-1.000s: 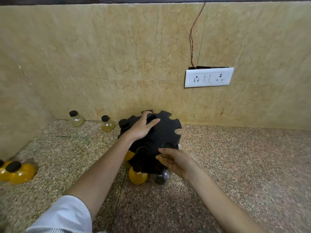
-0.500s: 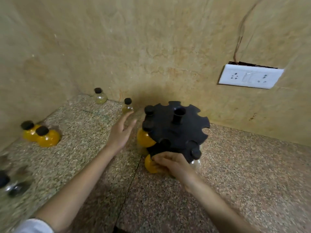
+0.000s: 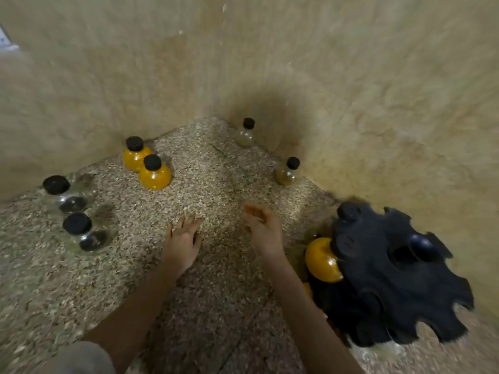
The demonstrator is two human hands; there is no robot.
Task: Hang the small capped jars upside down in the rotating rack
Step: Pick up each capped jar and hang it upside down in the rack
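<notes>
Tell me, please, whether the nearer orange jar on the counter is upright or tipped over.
Upright: the orange jar stands on the counter, black cap on top.

Both forearms reach forward over the bench. Left hand [image 3: 181, 245] palm down, fingers [image 3: 189, 221] straight and spread, holding nothing. Right hand [image 3: 263, 230] just beside it, fingers loosely curled, empty, motion-blurred.

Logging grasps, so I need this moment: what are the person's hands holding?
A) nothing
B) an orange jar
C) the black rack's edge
A: the left hand and right hand are both empty with loose fingers, over the counter and apart from the rack.
</notes>
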